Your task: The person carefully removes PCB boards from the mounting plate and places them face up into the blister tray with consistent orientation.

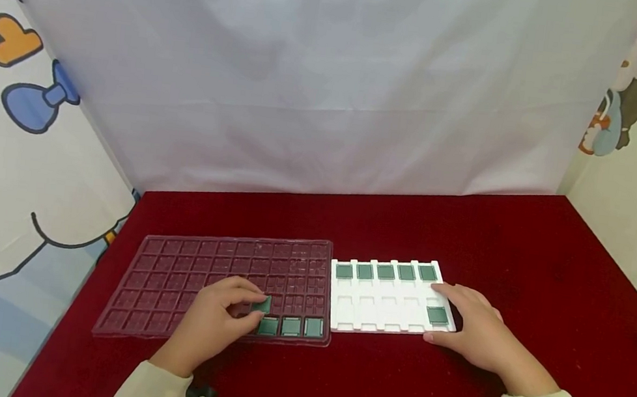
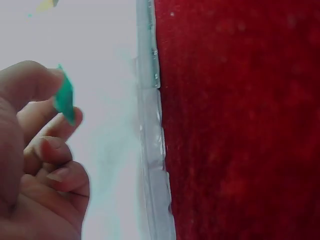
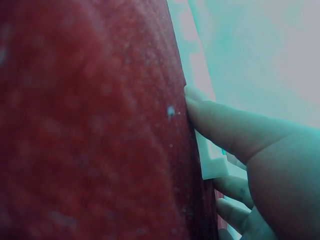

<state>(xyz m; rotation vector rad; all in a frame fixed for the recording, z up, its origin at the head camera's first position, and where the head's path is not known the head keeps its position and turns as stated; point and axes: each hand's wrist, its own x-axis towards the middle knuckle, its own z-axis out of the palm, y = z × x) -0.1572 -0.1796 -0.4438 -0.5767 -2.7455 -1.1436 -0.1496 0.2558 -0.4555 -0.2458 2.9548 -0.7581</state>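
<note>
Between thumb and fingers my left hand (image 1: 217,318) pinches a small green square chip (image 1: 262,304), tilted above the right part of a clear compartment tray (image 1: 157,281). The left wrist view shows the same chip (image 2: 64,97) nearly edge-on at the fingertips. Three green chips (image 1: 291,326) lie in the near row of that tray. Around the right end of a white tray (image 1: 376,310) rests my right hand (image 1: 475,328), thumb at the near corner and fingers on the far side, holding it. Green chips (image 1: 385,271) fill the white tray's far row; one (image 1: 437,315) sits at its near right.
Both trays lie side by side on a dark red cloth (image 1: 391,390). A white curtain (image 1: 330,95) hangs behind the table. Printed cartoon panels (image 1: 30,192) stand at the left and right sides.
</note>
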